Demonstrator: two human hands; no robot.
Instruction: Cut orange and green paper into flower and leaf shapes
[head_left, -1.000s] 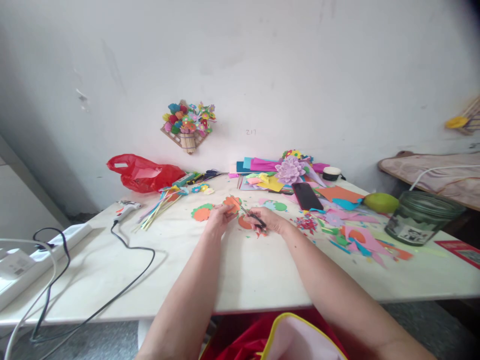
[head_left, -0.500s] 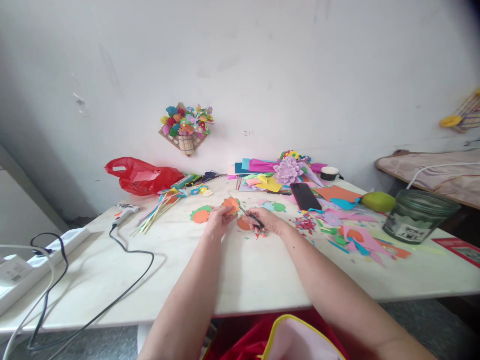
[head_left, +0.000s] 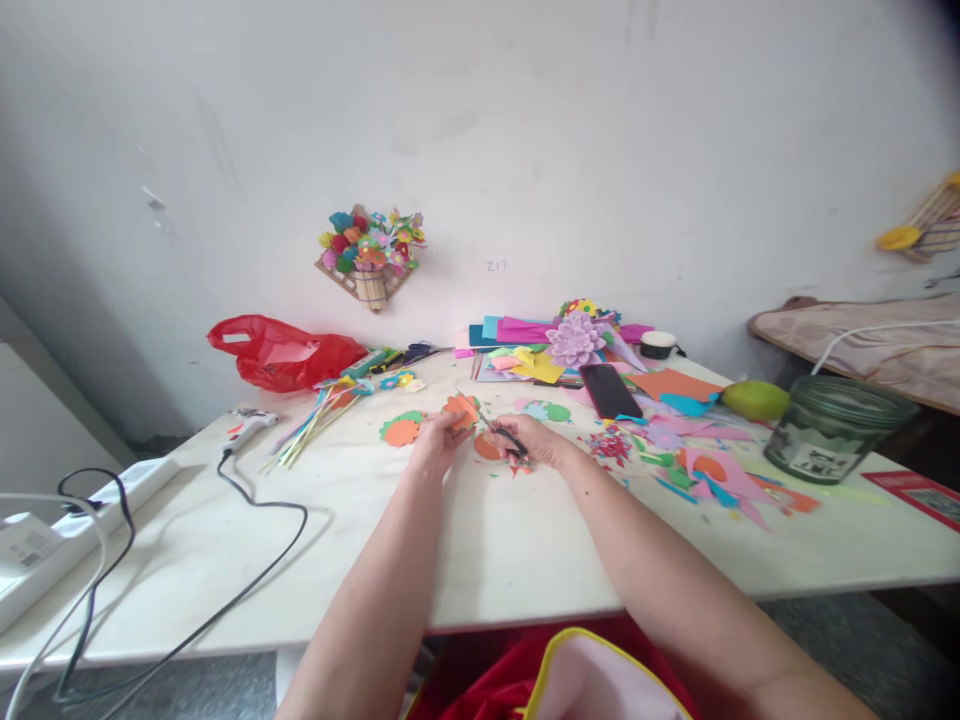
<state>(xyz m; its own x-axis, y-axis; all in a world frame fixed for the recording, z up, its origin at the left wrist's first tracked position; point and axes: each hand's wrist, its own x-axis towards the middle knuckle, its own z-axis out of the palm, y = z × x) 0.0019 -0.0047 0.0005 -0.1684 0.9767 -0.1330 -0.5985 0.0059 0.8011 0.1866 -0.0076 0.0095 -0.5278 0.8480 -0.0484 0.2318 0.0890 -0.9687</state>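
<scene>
My left hand pinches an orange foam or paper piece with a scalloped edge, above the middle of the white table. In my right hand is a pair of scissors with dark handles, the blades pointing up and left beside the orange piece's right edge. Under the scissors lies an orange disc, partly covered by my right hand, among small orange and green scraps. Left of my left hand rest orange and green scalloped pieces. Light blue and green pieces lie beyond my right hand.
A phone, a scrap pile, a yellow-green fruit-like object and a glass jar stand to the right. To the left are a glue gun with its cord, a power strip, thin sticks and a red bag.
The view has shifted very slightly. Both hands, the orange piece and the scissors hold almost the same position.
</scene>
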